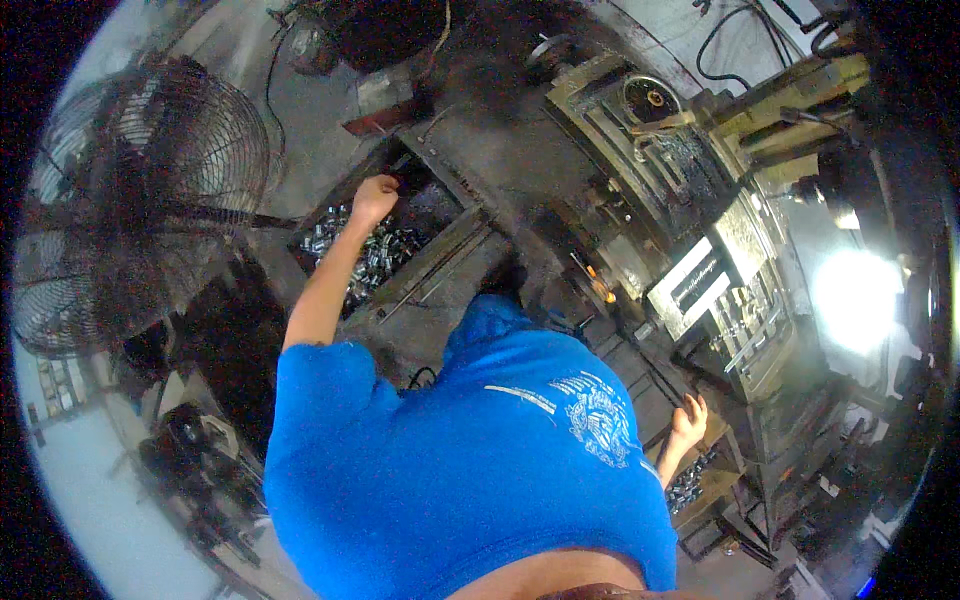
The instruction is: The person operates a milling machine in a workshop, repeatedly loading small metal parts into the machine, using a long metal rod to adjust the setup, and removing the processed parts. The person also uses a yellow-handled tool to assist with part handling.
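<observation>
My left hand (375,198) is stretched out over a dark metal bin (447,238). Its fingers are curled closed, and whatever they may hold is hidden. Beneath and beside that wrist lies a heap of small shiny metal pieces (385,252), at the bin's near left end. Off to the right, my right hand (687,420) hangs with fingers apart and nothing visible in it. Just below it are more small metal pieces (686,490), in a box (722,478) with a tan side.
A large caged fan (150,190) stands at the left. On the right is a grimy machine (660,150) with a slotted table and a round dial-like part. A bright lamp (855,300) glares beside it. An orange-handled tool (600,285) sits near the machine's front.
</observation>
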The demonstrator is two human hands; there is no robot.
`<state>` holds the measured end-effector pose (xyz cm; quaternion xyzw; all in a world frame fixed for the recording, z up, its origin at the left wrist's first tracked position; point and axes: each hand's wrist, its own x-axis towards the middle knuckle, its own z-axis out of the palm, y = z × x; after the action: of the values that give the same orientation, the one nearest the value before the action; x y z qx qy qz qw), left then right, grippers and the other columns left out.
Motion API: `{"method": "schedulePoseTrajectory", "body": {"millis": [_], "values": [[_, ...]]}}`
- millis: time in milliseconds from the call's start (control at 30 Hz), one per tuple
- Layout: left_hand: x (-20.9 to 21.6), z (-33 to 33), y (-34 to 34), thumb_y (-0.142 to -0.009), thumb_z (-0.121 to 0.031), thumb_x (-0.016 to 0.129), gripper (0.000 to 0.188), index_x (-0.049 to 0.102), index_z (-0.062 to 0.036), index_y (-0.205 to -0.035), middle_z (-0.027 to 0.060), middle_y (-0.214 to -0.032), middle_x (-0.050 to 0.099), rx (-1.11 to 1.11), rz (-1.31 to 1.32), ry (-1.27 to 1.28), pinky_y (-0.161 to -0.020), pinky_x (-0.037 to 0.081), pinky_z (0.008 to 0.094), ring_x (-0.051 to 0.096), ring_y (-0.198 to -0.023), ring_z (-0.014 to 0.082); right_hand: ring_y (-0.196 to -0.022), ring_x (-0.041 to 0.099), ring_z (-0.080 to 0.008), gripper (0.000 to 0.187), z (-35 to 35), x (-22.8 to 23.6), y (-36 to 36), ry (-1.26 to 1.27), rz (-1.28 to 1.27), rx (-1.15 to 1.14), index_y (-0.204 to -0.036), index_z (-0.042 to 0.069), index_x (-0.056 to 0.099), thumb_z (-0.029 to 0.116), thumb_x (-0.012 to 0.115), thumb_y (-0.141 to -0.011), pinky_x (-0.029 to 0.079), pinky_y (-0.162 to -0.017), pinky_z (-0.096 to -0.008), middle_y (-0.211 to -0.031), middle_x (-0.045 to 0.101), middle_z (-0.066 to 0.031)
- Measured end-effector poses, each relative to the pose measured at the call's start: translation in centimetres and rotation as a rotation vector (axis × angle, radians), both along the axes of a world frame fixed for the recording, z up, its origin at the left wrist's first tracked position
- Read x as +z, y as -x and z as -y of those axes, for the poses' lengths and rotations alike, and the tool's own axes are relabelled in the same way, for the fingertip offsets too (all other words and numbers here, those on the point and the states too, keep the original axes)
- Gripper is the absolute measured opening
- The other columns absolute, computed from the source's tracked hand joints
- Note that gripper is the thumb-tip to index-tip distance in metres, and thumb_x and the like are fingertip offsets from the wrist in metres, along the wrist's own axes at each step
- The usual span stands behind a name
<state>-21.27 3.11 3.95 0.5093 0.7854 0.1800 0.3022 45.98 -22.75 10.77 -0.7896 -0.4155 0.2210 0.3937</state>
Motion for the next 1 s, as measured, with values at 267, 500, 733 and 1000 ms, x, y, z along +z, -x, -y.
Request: {"method": "schedulePoseTrajectory", "body": {"millis": [267,500,733,1000], "values": [[-3.3,-0.9,0.0,-0.069,-0.02,0.06,0.023,0.062,-0.0083,-0.089,0.0138,-0.094,0.063,-0.271,-0.637,0.266,-0.072,0.049,0.042,0.061,-0.089,0.0302,-0.092,0.056,-0.0197,0.036,-1.0,0.5,0.9,0.054,-0.035,0.09,-0.097,-0.001,0.062,-0.003,0.056,-0.062,0.046,-0.078,-0.0276,-0.11,0.055,-0.0133],[-3.7,-1.5,-0.1,-0.07,-0.028,0.065,0.031,0.06,-0.0062,-0.091,0.0129,-0.095,0.063,-0.306,-0.72,0.325,-0.073,0.049,0.0419,0.061,-0.089,0.0313,-0.084,0.058,-0.016,0.034,-1.1,5.4,3.9,0.123,0.069,0.021,-0.095,0.001,0.063,0.002,0.059,-0.061,0.046,-0.076,-0.0262,-0.096,0.061,-0.0082],[-2.0,-2.2,0.0,-0.07,-0.027,0.065,0.034,0.06,-0.0049,-0.095,0.0156,-0.098,0.062,-0.332,-0.726,0.448,-0.076,0.048,0.0415,0.059,-0.093,0.031,-0.08,0.059,-0.0144,0.036,0.1,10.2,4.7,0.132,0.083,-0.146,-0.097,0.0,0.062,0.002,0.054,-0.062,0.045,-0.074,-0.0252,-0.086,0.064,-0.0079],[10.4,-4.6,-6.8,-0.078,-0.021,0.06,0.026,0.059,0.0047,-0.081,0.01,-0.072,0.06,-0.341,0.298,0.019,-0.053,0.046,0.0265,0.059,-0.056,0.0157,-0.093,0.058,-0.0208,0.041,-5.1,12.5,10.1,-0.094,-0.082,0.179,-0.1,-0.002,0.06,0.005,0.055,-0.06,0.045,-0.083,-0.0296,-0.1,0.061,-0.0124]]}}
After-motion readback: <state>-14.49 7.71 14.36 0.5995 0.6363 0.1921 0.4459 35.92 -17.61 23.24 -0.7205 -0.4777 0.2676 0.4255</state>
